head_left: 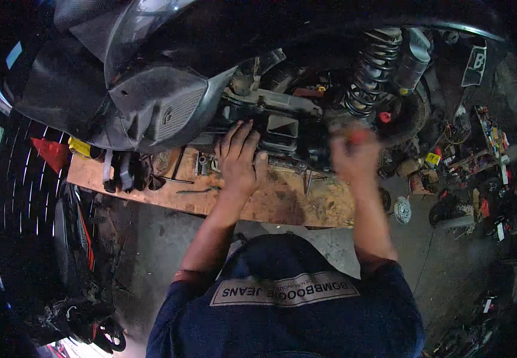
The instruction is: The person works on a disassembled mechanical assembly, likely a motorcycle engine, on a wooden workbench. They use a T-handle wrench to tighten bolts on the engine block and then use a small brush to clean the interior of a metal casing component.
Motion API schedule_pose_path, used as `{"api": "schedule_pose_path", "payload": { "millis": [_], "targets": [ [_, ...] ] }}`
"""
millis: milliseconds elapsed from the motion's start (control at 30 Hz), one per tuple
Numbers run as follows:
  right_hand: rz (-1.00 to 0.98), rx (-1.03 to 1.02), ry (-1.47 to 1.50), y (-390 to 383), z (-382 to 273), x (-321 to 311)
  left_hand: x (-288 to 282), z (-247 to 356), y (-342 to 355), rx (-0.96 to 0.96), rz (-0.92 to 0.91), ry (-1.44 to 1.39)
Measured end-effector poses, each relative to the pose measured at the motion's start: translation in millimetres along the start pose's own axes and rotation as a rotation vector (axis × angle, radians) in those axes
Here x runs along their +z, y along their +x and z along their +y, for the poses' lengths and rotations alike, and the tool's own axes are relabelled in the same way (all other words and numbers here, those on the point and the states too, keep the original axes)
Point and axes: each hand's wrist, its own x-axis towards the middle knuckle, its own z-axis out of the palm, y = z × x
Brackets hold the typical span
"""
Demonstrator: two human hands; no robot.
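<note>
A partly stripped scooter (157, 113) with dark body panels stands across the view, above a wooden bench. My left hand (239, 158) lies on its lower side with the fingers stretched over a dark part, left of a black housing (282, 143) with a rectangular opening. To the right of that opening, my right hand (354, 160) is smeared by motion, its fingers curled about a red-orange object (359, 137). Blur and the fingers hide the object's kind. Beyond the right hand sits a black coil-spring shock absorber (371, 74), near the wheel (417, 119).
Sockets and thin tools lie on the worn wooden bench (276, 209), with a yellow item (79, 147) at its left end. Cluttered parts and a yellow box (432, 159) are at the right. A coil of pale cord (402, 210) rests on the concrete floor (169, 250).
</note>
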Motion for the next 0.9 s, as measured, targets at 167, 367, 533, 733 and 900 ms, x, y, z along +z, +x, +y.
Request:
{"api": "schedule_pose_path", "payload": {
  "millis": [167, 367, 533, 733, 900],
  "targets": [
    [-0.136, 0.072, 0.486, -3, -21, -4, -2, -2, -3, 0.000, -0.008, 0.029],
    [-0.285, 0.089, 0.517, -13, -9, 5, -2, -2, -3, -0.007, -0.023, 0.016],
    [-0.140, 0.297, 0.693, -1, -27, -2, 0, -2, -3, 0.008, 0.001, -0.015],
    [-0.198, 0.291, 0.896, -6, -9, -8, -3, -2, -3, 0.003, 0.005, 0.027],
    [-0.191, 0.294, 0.649, -32, -8, 7, -2, -1, -2, -0.010, -0.012, 0.029]
  ]
}}
